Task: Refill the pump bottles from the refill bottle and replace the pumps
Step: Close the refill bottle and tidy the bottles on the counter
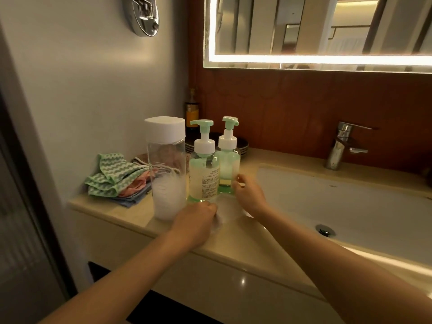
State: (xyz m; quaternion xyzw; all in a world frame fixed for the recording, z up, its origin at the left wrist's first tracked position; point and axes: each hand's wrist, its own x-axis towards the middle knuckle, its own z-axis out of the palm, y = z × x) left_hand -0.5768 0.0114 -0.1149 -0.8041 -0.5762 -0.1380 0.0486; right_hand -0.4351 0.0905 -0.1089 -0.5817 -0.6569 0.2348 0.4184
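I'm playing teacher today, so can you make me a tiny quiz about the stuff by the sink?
1. True or false: the near pump bottle and the far pump bottle both have their green pumps on.
2. What stands just left of the near pump bottle? A) the refill bottle with a white cap B) a kettle C) a toaster
3. Fill the gap: the faucet stands behind the ____.
Key: 1 true. 2 A. 3 sink.
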